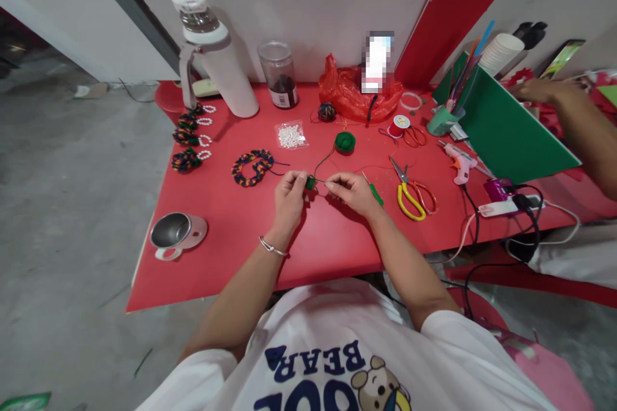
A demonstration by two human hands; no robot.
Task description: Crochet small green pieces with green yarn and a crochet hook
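My left hand [290, 189] pinches a small green yarn piece [311, 182] just above the red table [231, 250]. Close on its right, my right hand [351, 190] is closed on a green-handled crochet hook [375, 193] whose thin tip reaches toward the piece. A green strand runs from the piece up to a green yarn ball [345, 141]. A multicoloured crocheted ring [252, 167] lies just left of my left hand.
Yellow and orange scissors [413, 194], a pink glue gun [460, 166], a bag of white beads [291, 135], a white bottle [216, 58], a jar [279, 74], a red plastic bag [354, 93] and a steel cup [174, 233] lie around. Another person's arm [573, 122] reaches in at right.
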